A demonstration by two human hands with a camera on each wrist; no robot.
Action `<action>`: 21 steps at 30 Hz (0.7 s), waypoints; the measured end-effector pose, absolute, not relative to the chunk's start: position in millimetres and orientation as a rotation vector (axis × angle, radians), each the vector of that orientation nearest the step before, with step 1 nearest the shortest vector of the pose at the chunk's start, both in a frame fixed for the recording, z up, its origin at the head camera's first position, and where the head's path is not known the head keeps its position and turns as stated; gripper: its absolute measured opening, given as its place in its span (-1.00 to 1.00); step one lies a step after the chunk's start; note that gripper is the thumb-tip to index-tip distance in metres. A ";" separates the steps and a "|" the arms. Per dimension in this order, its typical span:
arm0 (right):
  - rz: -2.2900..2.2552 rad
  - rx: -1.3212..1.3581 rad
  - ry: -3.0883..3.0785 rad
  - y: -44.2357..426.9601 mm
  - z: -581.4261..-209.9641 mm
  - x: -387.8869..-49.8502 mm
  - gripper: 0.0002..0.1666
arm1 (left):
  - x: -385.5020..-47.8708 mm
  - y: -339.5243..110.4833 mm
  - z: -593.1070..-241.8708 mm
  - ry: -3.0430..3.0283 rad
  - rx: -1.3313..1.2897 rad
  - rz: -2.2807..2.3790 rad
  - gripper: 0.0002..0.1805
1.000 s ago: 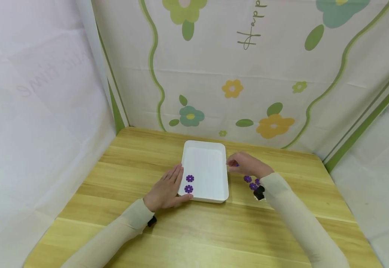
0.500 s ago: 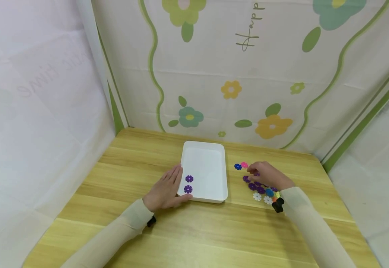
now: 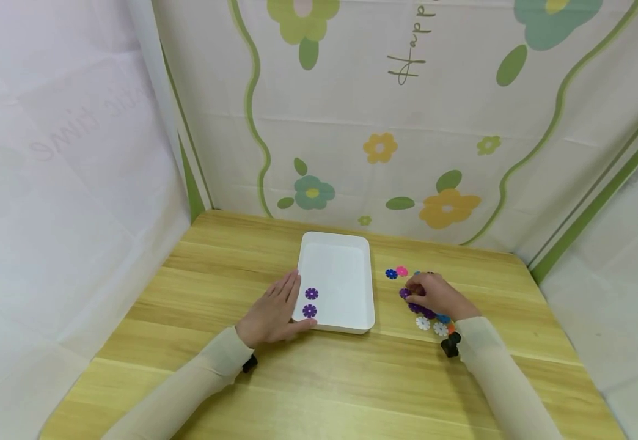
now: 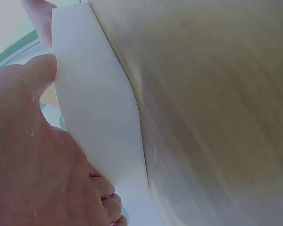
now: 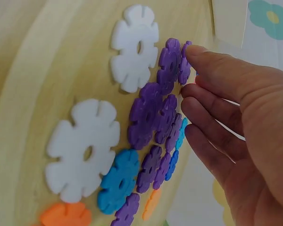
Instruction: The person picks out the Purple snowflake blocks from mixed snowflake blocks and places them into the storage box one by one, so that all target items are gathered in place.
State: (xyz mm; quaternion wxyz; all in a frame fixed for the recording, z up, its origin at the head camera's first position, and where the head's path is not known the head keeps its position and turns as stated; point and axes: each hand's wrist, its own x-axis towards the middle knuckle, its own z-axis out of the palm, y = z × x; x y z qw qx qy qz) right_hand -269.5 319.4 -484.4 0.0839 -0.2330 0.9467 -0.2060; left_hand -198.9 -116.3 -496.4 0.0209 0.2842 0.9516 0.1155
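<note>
A white rectangular tray [image 3: 341, 269] lies on the wooden table, with two purple notched plastic discs [image 3: 310, 302] at its near left. My left hand [image 3: 272, 310] rests along the tray's left side, fingers extended and thumb over the near edge. In the left wrist view, that hand [image 4: 42, 155] touches the rim of the tray wall [image 4: 94, 99]. To the tray's right, my right hand [image 3: 440, 296] reaches over a group of notched discs. The thumb and fingers of the right hand [image 5: 245, 108] are parted, around a purple disc [image 5: 185, 63]; contact is unclear.
Near the right hand lie several purple discs [image 5: 146, 115], white discs [image 5: 82, 150], a blue disc [image 5: 119, 181] and an orange disc [image 5: 66, 215]. A dark blue disc [image 3: 392, 274] and a pink disc [image 3: 402, 271] lie nearer the tray. A flower-printed cloth [image 3: 341, 122] hangs behind the table.
My right hand has moved right from beside the tray to the group of discs, then slightly lower among them. The dark blue and pink discs came into view. The left hand stays put.
</note>
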 end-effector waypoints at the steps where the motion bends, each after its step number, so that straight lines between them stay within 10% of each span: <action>1: -0.611 -0.699 2.826 318.8 -484.1 -269.7 -0.75 | -197.5 -115.8 -492.4 2.945 0.880 0.357 0.19; 21: -0.674 -0.600 2.668 313.5 -473.6 -287.8 -0.94 | -193.8 -113.8 -480.3 2.904 0.866 0.345 0.17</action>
